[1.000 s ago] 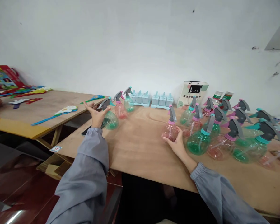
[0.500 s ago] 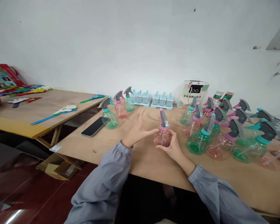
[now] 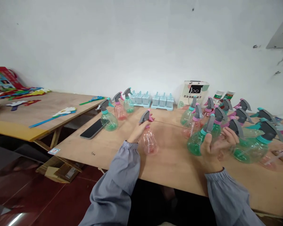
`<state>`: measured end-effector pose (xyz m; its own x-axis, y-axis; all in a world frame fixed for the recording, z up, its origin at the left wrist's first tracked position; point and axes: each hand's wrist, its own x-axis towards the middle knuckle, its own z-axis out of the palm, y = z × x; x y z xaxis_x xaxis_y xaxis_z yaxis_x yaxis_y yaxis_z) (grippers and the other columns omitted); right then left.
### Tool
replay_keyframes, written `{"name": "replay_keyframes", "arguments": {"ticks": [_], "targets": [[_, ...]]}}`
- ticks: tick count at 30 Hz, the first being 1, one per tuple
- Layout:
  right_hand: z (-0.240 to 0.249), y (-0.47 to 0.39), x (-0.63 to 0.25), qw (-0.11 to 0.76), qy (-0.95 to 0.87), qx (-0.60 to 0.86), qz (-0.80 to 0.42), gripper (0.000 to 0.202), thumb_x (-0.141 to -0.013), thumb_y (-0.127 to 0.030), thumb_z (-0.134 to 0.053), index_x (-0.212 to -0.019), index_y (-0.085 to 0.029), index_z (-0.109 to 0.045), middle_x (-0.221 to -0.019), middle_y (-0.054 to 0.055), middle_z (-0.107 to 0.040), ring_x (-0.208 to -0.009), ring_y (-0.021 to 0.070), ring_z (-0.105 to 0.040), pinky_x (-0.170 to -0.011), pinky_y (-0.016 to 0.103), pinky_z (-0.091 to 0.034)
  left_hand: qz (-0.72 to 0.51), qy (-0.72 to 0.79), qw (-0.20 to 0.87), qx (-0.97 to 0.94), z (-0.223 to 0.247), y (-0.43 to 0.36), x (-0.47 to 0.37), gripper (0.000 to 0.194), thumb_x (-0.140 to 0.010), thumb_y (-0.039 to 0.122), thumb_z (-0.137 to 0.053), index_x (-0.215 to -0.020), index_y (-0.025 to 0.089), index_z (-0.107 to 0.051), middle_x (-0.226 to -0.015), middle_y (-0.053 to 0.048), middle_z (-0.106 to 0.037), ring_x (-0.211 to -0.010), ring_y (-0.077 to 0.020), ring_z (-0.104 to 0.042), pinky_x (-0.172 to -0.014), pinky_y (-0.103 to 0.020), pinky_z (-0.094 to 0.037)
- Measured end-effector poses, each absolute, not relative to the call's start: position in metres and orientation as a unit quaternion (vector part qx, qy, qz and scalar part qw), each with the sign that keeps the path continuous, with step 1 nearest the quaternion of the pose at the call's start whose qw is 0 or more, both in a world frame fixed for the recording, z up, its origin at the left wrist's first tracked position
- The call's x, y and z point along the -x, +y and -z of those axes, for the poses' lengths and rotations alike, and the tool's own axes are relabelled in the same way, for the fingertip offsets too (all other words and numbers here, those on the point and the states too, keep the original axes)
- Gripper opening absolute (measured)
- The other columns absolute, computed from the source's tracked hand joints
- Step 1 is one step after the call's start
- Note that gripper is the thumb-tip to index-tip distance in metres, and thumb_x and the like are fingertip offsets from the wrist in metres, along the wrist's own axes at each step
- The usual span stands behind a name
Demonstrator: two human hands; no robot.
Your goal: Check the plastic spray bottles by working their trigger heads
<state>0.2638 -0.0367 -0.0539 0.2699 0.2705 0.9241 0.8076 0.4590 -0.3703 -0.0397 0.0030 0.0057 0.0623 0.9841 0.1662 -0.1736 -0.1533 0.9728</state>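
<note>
My left hand (image 3: 141,130) is wrapped round the neck of a clear pink spray bottle (image 3: 149,145), just under its grey and pink trigger head. This bottle leans a little, its base at or close to the tabletop. Over the group on the right, my right hand (image 3: 218,146) has its thumb and fingers apart. It is in front of another spray bottle with a pink collar and grey head (image 3: 235,126), whose body it mostly hides; I cannot tell whether they touch. A green spray bottle (image 3: 195,142) stands just left of that hand.
Several green and pink spray bottles crowd the table's right side. Three more spray bottles (image 3: 109,121) stand at the left by a phone (image 3: 91,129). Pale blue ice-pop moulds (image 3: 162,102) and a printed box (image 3: 193,94) line the wall. Another table (image 3: 47,106) holds coloured hand-shaped items.
My left hand has closed on the pink bottle's neck, and the bottle has shifted left with its head turned. My right hand has let go of it and moved right to the other bottles.
</note>
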Motion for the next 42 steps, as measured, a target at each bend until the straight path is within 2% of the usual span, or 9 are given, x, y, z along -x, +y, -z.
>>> {"name": "replay_keyframes", "arguments": {"ticks": [3, 5, 10, 16, 22, 28, 33, 38, 42], "targets": [[0.056, -0.034, -0.266, 0.609, -0.530, 0.542, 0.233, 0.064, -0.088, -0.048, -0.063, -0.135, -0.013, -0.037, -0.131, 0.023, -0.045, -0.128, 0.0389, -0.045, -0.105, 0.065, -0.039, -0.556, 0.383, 0.579, -0.457, -0.004, 0.004, 0.045, 0.041, -0.070, 0.029, -0.070, -0.110, 0.019, -0.070, -0.106, -0.009, -0.077, -0.121, -0.0281, -0.065, -0.090, -0.034, -0.053], [0.061, -0.033, -0.257, 0.568, -0.558, 0.579, 0.175, 0.074, -0.083, -0.051, -0.068, -0.137, -0.011, -0.037, -0.128, 0.024, -0.050, -0.123, 0.0396, -0.051, -0.102, 0.065, -0.042, -0.556, 0.339, 0.623, -0.432, -0.003, 0.003, 0.046, 0.037, -0.068, 0.029, -0.071, -0.103, 0.016, -0.071, -0.101, -0.010, -0.078, -0.115, -0.0281, -0.069, -0.097, -0.037, -0.053], [0.072, -0.036, -0.229, 0.542, -0.630, 0.555, 0.043, 0.079, -0.086, -0.049, -0.063, -0.146, -0.011, -0.029, -0.138, 0.025, -0.050, -0.128, 0.0365, -0.053, -0.106, 0.058, -0.045, -0.565, 0.225, 0.681, -0.408, -0.002, 0.002, 0.043, 0.033, -0.061, 0.018, -0.062, -0.092, 0.012, -0.071, -0.091, -0.010, -0.077, -0.107, -0.0277, -0.072, -0.109, -0.042, -0.048], [0.074, -0.041, -0.211, 0.542, -0.662, 0.518, 0.019, 0.075, -0.089, -0.047, -0.061, -0.148, -0.015, -0.028, -0.141, 0.022, -0.051, -0.133, 0.0337, -0.052, -0.109, 0.057, -0.044, -0.564, 0.223, 0.663, -0.438, 0.001, 0.000, 0.043, 0.015, -0.051, 0.015, -0.057, -0.064, 0.013, -0.064, -0.062, -0.002, -0.063, -0.060, -0.0136, -0.064, -0.082, -0.032, -0.058], [0.075, -0.039, -0.210, 0.550, -0.657, 0.516, 0.015, 0.073, -0.089, -0.046, -0.062, -0.147, -0.016, -0.030, -0.139, 0.021, -0.053, -0.130, 0.0329, -0.054, -0.108, 0.056, -0.045, -0.564, 0.207, 0.675, -0.428, 0.003, -0.001, 0.038, 0.032, -0.053, 0.013, -0.057, -0.082, 0.013, -0.070, -0.079, -0.004, -0.071, -0.077, -0.0185, -0.070, -0.091, -0.036, -0.056], [0.077, -0.037, -0.211, 0.553, -0.657, 0.513, 0.011, 0.073, -0.088, -0.046, -0.063, -0.147, -0.017, -0.031, -0.138, 0.020, -0.054, -0.128, 0.0322, -0.055, -0.108, 0.056, -0.045, -0.636, 0.224, 0.650, -0.350, 0.002, 0.005, 0.042, 0.017, -0.052, 0.016, -0.055, -0.066, 0.016, -0.063, -0.062, 0.001, -0.063, -0.059, -0.0124, -0.062, -0.074, -0.027, -0.056], [0.080, -0.035, -0.214, 0.555, -0.656, 0.512, 0.004, 0.078, -0.087, -0.048, -0.064, -0.148, -0.017, -0.028, -0.141, 0.020, -0.051, -0.132, 0.0323, -0.052, -0.110, 0.055, -0.043, -0.654, 0.244, 0.623, -0.352, -0.001, 0.006, 0.044, 0.025, -0.055, 0.016, -0.055, -0.077, 0.017, -0.065, -0.079, -0.002, -0.072, -0.087, -0.0182, -0.071, -0.081, -0.027, -0.054], [0.080, -0.035, -0.214, 0.552, -0.657, 0.513, -0.007, 0.077, -0.088, -0.048, -0.064, -0.149, -0.016, -0.028, -0.141, 0.021, -0.051, -0.133, 0.0327, -0.051, -0.111, 0.056, -0.042, -0.644, 0.263, 0.608, -0.383, 0.005, 0.009, 0.045, 0.017, -0.052, 0.021, -0.053, -0.067, 0.019, -0.060, -0.064, -0.001, -0.065, -0.077, -0.0205, -0.070, -0.070, -0.029, -0.056], [0.079, -0.035, -0.213, 0.555, -0.656, 0.512, -0.009, 0.077, -0.087, -0.047, -0.064, -0.148, -0.017, -0.028, -0.143, 0.020, -0.049, -0.134, 0.0326, -0.051, -0.111, 0.056, -0.042, -0.614, 0.276, 0.614, -0.412, 0.008, 0.010, 0.046, 0.029, -0.055, 0.022, -0.054, -0.080, 0.017, -0.067, -0.081, -0.004, -0.073, -0.087, -0.0219, -0.072, -0.067, -0.027, -0.055]]}}
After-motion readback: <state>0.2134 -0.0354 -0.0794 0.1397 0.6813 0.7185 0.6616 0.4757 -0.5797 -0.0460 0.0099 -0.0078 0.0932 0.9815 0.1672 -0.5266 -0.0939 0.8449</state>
